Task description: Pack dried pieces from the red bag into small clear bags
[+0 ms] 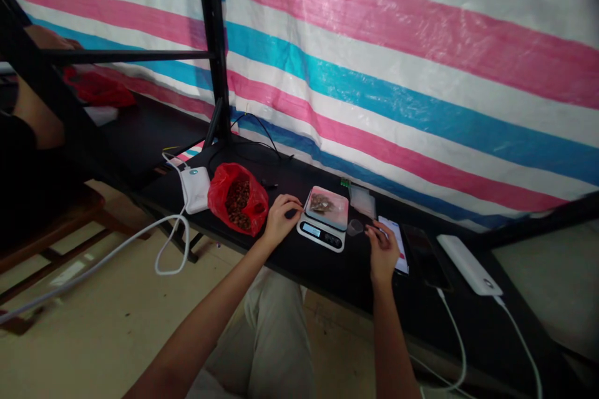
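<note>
A small digital kitchen scale (323,217) sits on a black table (327,262); a little clear bag of brown pieces (321,202) lies on its platform. My left hand (281,217) rests beside the scale's left edge with fingers curled, between the scale and an open red plastic bag of brown nuts (238,199). My right hand (382,252) is right of the scale, fingers pinched over a white card (395,243); what it holds is too small to name. A small clear cup (354,227) stands just left of that hand.
A white power adapter (195,189) with a looping cable lies left of the red bag. Clear empty bags (363,201) lie behind the scale. A dark phone (425,255) and white power bank (468,264) lie to the right. Another person sits at far left (32,118). A striped tarp hangs behind.
</note>
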The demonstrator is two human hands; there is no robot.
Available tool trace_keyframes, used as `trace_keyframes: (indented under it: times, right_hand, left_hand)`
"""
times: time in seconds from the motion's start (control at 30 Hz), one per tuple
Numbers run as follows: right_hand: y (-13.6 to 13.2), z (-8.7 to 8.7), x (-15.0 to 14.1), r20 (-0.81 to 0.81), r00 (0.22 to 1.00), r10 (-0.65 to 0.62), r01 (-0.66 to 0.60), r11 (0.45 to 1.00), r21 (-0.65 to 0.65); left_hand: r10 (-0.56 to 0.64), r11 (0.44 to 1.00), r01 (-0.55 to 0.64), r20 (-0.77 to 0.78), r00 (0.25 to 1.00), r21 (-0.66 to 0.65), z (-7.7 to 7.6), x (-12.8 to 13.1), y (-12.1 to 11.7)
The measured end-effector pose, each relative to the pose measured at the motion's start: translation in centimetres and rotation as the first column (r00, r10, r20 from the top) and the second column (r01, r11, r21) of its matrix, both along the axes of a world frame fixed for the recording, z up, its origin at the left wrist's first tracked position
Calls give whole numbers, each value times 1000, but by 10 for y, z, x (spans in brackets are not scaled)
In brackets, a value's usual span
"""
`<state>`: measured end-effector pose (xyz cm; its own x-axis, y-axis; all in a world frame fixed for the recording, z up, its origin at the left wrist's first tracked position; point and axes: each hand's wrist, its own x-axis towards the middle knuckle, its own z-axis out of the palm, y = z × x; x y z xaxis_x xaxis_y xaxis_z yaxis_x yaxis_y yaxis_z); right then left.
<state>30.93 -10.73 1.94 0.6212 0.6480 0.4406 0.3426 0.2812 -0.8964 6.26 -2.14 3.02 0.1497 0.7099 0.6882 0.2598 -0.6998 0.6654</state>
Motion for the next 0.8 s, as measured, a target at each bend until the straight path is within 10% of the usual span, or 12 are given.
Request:
trace_keyframes:
  times: [0.17,0.37,0.6,0.8]
  right_hand:
    - [11,25,-6,178,983,-46,84,974,-211]
    - [38,46,-26,357,915,190,30,849,-527]
    - [60,35,-40,331,878,346,-127,835,-536]
    - [57,62,-43,473,738,482,-320,866,-384]
  left_hand:
    - [9,1000,-9,14,1000,-21,2,0,0]
    - [5,998,-6,-10,1000,-57,1,2,-1]
    - [75,987,-64,70,995,-146,-2,3,-1]
    - [144,960,-91,187,972,-264,-3,4,7]
